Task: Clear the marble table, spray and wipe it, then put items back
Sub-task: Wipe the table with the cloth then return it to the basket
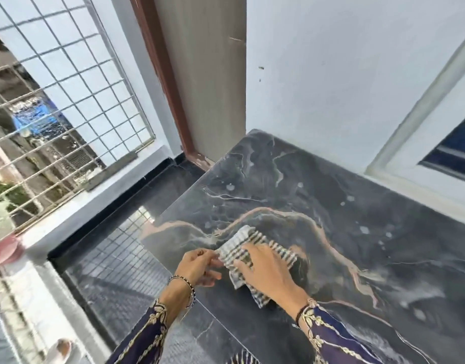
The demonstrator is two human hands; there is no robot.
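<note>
Left hand (198, 266), pinch on striped cloth (248, 240); right hand (268, 269) flat atop it, on marble table (331, 200).

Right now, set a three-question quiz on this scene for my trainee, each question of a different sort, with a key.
1. True or false: the right hand lies on top of the cloth.
2. What is the left hand doing?
A) holding a spray bottle
B) pinching the edge of the cloth
C) resting on the window grille
3. Short answer: what dots the marble table beyond the cloth?

Key
1. True.
2. B.
3. Pale spots, possibly spray, scattered over the dark surface.
</note>
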